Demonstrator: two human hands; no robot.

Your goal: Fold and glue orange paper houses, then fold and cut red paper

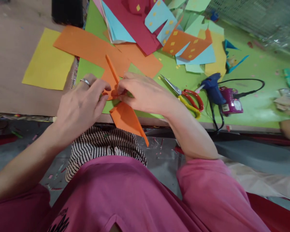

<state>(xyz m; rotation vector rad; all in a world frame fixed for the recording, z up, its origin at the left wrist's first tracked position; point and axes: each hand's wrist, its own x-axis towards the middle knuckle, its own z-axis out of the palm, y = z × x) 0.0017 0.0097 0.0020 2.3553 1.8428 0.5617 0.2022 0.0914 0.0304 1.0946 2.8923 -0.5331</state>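
A folded orange paper piece (125, 117) is held at the table's near edge, one pointed flap sticking up and another hanging down over the edge. My left hand (81, 104), with a ring on one finger, pinches its left side with closed fingers. My right hand (142, 91) pinches the same fold from the right, fingertips meeting those of the left hand at the middle of the paper.
Scissors (188, 98) with red and yellow handles lie to the right, beside a blue glue gun (214, 90) and a purple plug (230, 101). Orange sheets (87, 46), a yellow sheet (48, 61) and a heap of coloured paper (159, 22) cover the green mat (256, 64).
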